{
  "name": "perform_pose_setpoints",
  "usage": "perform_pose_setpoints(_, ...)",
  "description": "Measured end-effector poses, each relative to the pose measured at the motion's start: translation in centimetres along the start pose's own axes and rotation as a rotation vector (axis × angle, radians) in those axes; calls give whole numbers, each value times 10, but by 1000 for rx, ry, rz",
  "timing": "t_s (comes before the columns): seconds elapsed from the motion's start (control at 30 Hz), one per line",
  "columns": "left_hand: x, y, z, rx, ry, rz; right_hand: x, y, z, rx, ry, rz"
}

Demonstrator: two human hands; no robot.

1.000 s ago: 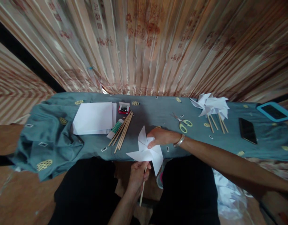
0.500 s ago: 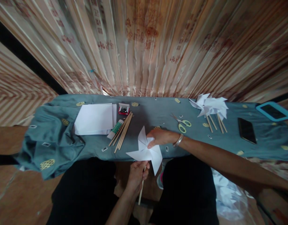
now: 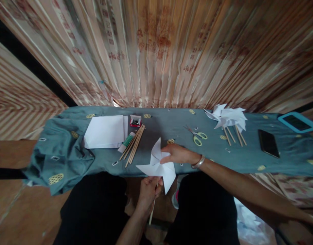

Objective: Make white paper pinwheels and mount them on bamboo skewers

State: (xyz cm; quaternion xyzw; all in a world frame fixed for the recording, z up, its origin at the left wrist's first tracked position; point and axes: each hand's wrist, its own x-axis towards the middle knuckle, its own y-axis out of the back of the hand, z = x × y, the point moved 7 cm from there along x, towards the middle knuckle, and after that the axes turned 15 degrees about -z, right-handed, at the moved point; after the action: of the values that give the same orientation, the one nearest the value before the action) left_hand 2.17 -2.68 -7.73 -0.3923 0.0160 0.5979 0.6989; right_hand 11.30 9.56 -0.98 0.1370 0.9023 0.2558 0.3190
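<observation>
A white paper pinwheel is held over the front edge of the cloth-covered table, its blades spread. Below it, my left hand is closed around the wooden stick, just under the blades. My right hand reaches in from the right and grips the pinwheel's paper near its centre, thumb on the front face. The fingers behind the paper are partly hidden. Scissors with pale green handles lie beyond my right hand. To the left lie several wooden sticks beside a green-and-white glue stick.
A stack of white paper and a small red box of dark bits sit on the left. Several finished pinwheels, a black phone and a blue-framed device lie right. A plastic bag rests below.
My right hand has shifted slightly along the paper, and the pinwheel's blades have turned or tilted a little. My left hand keeps its hold on the stick. The view has moved slightly.
</observation>
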Motion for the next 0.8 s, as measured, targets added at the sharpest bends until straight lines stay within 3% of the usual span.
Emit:
perform_pose_setpoints(0.17, -13, 2, 24, 93, -80, -4, -28, 10, -35, 0, 177, 286)
perform_pose_setpoints(0.37, -33, -1, 79, 283, -182, -3, -68, 23, -89, -228, 333, 704)
perform_pose_setpoints(0.5, -41, -11, 104, 353, -202, -32, -90, 22, -113, -331, 446, 886)
perform_pose_setpoints(0.63, -40, -19, 115, 419, -318, -83, -107, 21, -118, -359, 494, 1013)
perform_pose_setpoints(0.8, -36, -23, 120, 555, -480, -102, -116, 19, -111, -406, 479, 1072)
